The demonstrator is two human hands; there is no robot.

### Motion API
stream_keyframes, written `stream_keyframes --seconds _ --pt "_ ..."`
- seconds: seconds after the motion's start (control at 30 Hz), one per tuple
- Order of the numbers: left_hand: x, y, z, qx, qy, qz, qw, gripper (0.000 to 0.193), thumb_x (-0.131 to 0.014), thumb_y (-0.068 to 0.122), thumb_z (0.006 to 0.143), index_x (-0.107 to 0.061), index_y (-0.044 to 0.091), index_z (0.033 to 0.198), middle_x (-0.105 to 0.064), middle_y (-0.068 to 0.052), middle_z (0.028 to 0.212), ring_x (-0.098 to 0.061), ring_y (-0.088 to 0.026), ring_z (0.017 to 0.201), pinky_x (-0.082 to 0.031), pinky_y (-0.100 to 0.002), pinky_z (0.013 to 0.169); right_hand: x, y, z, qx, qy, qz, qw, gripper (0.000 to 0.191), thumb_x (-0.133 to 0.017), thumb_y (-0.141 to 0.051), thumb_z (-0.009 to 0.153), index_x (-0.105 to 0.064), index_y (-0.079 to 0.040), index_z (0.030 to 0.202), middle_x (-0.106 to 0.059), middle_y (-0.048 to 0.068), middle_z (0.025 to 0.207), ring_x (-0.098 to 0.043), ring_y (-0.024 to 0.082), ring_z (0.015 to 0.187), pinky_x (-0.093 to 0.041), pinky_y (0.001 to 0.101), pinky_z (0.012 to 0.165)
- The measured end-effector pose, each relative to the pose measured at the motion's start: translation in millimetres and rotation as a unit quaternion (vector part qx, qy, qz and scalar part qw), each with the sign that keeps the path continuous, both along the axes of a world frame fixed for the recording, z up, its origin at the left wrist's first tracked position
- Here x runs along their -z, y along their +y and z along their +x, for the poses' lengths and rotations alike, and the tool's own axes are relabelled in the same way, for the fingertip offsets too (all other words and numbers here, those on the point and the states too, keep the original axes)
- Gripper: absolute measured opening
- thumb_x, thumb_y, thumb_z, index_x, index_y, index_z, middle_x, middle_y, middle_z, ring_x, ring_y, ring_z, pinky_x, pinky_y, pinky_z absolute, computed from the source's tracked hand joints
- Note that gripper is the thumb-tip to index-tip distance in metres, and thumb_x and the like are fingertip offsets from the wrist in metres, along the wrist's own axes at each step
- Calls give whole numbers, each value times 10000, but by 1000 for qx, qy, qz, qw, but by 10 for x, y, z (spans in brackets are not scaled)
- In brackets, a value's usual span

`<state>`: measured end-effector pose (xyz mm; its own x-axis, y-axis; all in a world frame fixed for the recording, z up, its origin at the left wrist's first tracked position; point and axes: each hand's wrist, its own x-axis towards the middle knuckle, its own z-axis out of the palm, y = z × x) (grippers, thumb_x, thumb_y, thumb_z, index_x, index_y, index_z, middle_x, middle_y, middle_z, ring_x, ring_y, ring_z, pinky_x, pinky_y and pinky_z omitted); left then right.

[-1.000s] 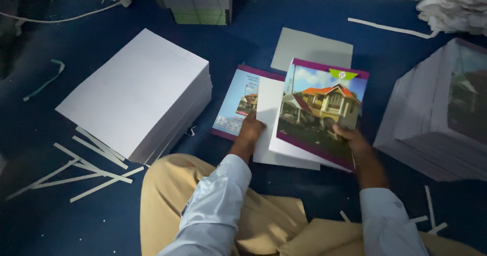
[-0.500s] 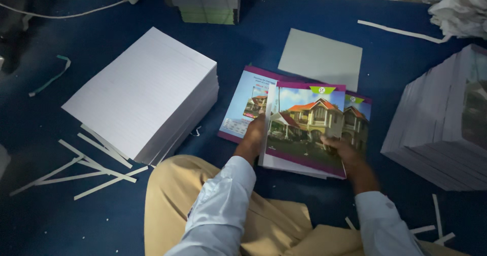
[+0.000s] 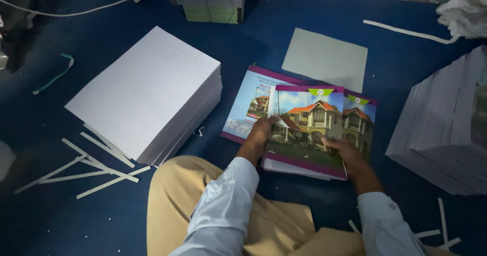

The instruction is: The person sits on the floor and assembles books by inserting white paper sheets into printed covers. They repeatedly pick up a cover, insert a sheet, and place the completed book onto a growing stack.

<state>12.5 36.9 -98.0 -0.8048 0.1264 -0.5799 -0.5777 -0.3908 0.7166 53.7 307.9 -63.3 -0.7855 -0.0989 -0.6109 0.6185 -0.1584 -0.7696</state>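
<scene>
blue floor (image 3: pixel 406 68) is lying under everything. left hand (image 3: pixel 260 134) is pinching the left edge of a house-cover notebook (image 3: pixel 308 129), right hand (image 3: pixel 346 153) gripping its lower right edge; it is sitting on open covers (image 3: pixel 248 106), beside a white paper stack (image 3: pixel 147 94).

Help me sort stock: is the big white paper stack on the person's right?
No, the white paper stack lies beyond the left hand, on the person's left.

Glossy printed paper cover (image 3: pixel 307 129) with a slight sheen; the big stack of sheets (image 3: pixel 144 94) at left is matt white paper; blue floor covering (image 3: pixel 395 99) looks matt, slightly rough; sleeves (image 3: pixel 223 205) are smooth pale cloth
</scene>
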Motion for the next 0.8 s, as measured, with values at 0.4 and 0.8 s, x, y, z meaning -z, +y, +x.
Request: stream_keyframes --seconds 0.4,0.8 --pt "-146 1 59 24 93 -38 995 420 -653 194 911 -649 -22 1272 -714 -145 1067 -676 -245 937 -549 -383 836 50 105 -110 -39 24 2 999 502 -777 -234 849 -616 17 1254 -686 160 1100 -674 307 1014 -580 437 869" --pt "-307 130 -118 67 72 -12 995 358 -606 165 970 -620 1 1288 -694 -132 1061 -660 -244 952 -567 -390 844 -63 121 -190 54 -47 124 990 598 -786 -211 826 -450 -69 1300 -648 171 1210 -657 335 1123 -581 476 949"
